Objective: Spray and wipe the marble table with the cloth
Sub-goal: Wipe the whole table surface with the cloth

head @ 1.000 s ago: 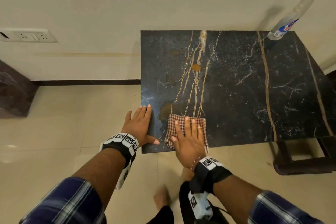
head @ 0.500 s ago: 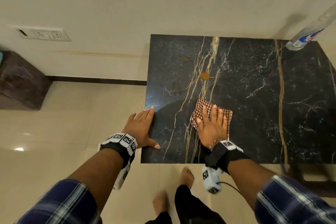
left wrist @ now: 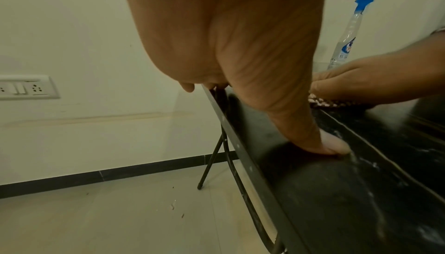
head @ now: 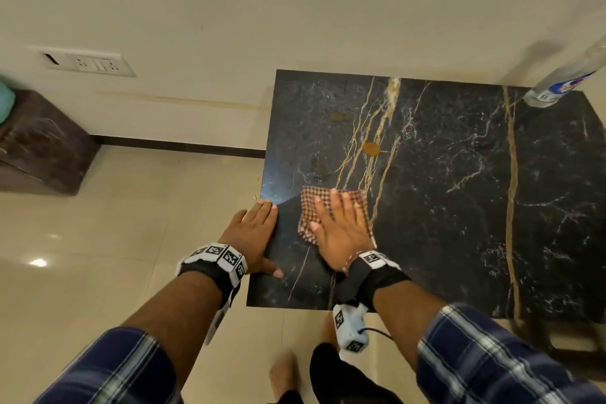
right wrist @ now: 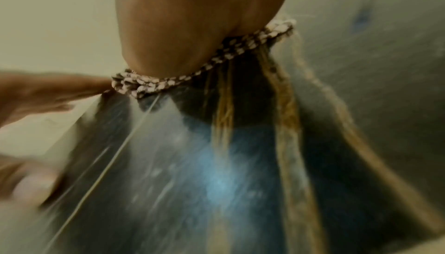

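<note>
The black marble table (head: 459,207) with gold and white veins fills the right of the head view. A brown-and-white checked cloth (head: 310,203) lies on its near-left part. My right hand (head: 341,223) presses flat on the cloth with straight, spread fingers. My left hand (head: 254,229) rests flat over the table's left edge, thumb on the top (left wrist: 322,144). The cloth's edge (right wrist: 149,85) shows under my palm in the blurred right wrist view. A clear spray bottle (head: 557,85) with a blue nozzle (left wrist: 363,1) stands at the far right corner.
A cream wall runs behind the table, with a white socket plate (head: 90,62) on it. A dark stone block (head: 39,147) sits on the floor at far left. Thin folding legs (left wrist: 214,155) hold the table over a beige tiled floor. My bare feet (head: 283,374) stand below the near edge.
My right hand slid the cloth from the near edge away onto the table, then back left toward my left hand. The left hand stayed on the table's left edge.
</note>
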